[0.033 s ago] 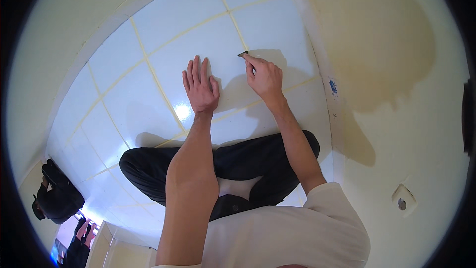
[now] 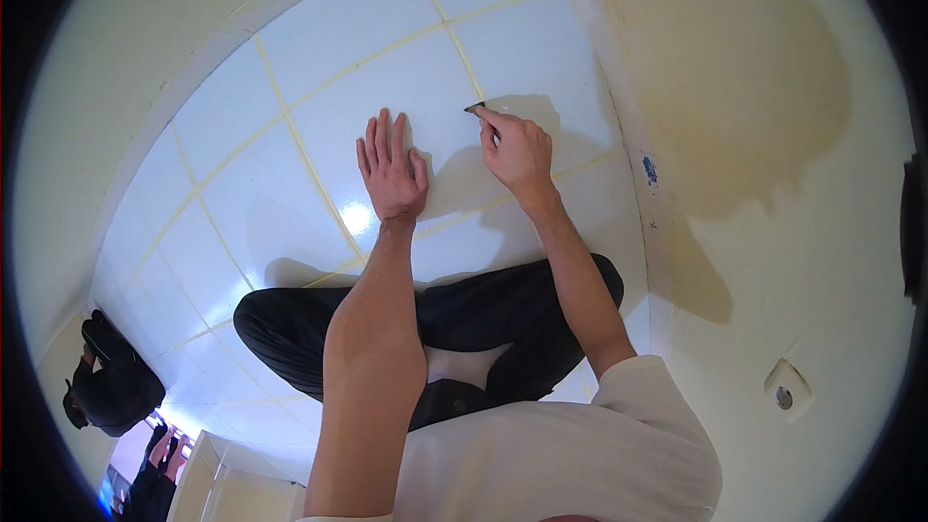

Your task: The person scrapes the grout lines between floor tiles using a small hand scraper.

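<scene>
My left hand [image 2: 391, 169] lies flat on the glossy white tiled floor [image 2: 343, 24], palm down with the fingers stretched forward and nothing in it. To its right, my right hand [image 2: 520, 152] is closed in a pinch on a small dark triangular blade [image 2: 474, 107]. The blade's tip points left, at the near end of the visible stretch of a yellow grout line [image 2: 464, 58]. My fingers cover the rest of the blade, and whether its edge touches the tile I cannot tell. Both forearms reach forward over my crossed legs in black trousers [image 2: 290, 324].
A cream wall [image 2: 754, 261] with a square fitting [image 2: 784, 396] rises on the right, above a pale skirting [image 2: 633, 159]. Another wall [image 2: 155, 29] curves along the far left. At the lower left a person in black [image 2: 116, 382] crouches; nearby stands a pale open box-like piece [image 2: 208, 474].
</scene>
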Motion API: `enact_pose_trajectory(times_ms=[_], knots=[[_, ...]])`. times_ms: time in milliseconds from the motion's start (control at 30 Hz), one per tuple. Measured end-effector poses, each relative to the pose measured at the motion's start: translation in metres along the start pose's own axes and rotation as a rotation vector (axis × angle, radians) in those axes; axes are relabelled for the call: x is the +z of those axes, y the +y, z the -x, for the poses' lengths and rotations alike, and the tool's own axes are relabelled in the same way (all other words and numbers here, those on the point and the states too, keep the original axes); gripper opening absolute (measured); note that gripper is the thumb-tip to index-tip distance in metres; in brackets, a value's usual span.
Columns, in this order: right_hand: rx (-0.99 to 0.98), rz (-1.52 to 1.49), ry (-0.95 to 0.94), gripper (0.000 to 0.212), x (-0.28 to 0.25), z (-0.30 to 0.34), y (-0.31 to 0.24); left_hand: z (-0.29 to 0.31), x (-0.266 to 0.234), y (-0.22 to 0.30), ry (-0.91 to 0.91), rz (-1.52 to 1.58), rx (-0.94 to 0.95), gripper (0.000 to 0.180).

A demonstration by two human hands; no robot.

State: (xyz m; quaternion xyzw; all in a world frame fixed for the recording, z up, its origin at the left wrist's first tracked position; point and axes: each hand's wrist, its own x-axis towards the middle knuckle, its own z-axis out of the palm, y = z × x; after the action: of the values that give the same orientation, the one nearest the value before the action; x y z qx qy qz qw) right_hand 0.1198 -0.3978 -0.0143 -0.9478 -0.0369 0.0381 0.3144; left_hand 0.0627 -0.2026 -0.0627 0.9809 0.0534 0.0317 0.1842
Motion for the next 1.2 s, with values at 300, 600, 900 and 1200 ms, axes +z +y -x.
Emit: enact_pose_trajectory(times_ms=[300, 600, 900, 1200], knots=[[0.021, -0.035, 0.027, 0.022, 0.003, 0.0, 0.005, -0.001, 0.001, 0.002, 0.014, 0.003, 0.009, 0.059], [0.012, -0.047, 0.048, 0.021, 0.005, -0.001, 0.006, 0.0, 0.003, 0.0, 0.019, 0.019, 0.016, 0.06], [0.016, -0.044, 0.035, 0.02, 0.002, 0.0, 0.006, -0.001, 0.002, 0.001, 0.012, 0.008, 0.008, 0.06], [0.032, 0.012, -0.002, 0.018, -0.001, 0.001, 0.001, 0.0, 0.002, 0.001, 0.028, 0.015, 0.02, 0.06]])
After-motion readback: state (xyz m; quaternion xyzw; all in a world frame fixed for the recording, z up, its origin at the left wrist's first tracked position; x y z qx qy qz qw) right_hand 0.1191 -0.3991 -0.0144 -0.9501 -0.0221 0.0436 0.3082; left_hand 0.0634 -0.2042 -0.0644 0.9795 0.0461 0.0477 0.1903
